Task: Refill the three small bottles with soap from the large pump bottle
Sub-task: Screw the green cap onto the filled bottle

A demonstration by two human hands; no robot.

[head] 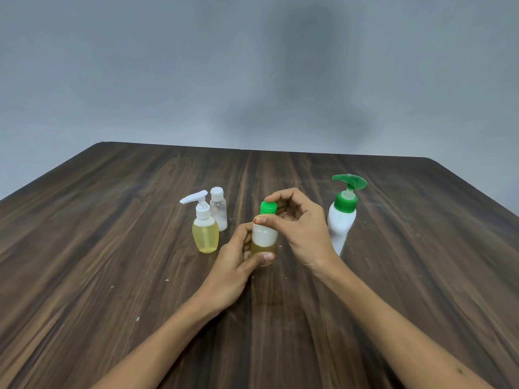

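My left hand (238, 259) grips the lower body of a small bottle (264, 237) that holds yellowish liquid at its bottom. Its green cap (267, 207) is pinched between the thumb and fingers of my right hand (300, 226). The large white pump bottle (341, 220) with a green pump head stands just right of my right hand. To the left stand a small pump bottle (205, 234) of yellow soap with a white pump, and behind it a small clear bottle (219, 213) with a white cap.
All the bottles sit on a dark wooden table (112, 248) whose far edge meets a grey wall. A few pale specks lie on the wood near my left forearm.
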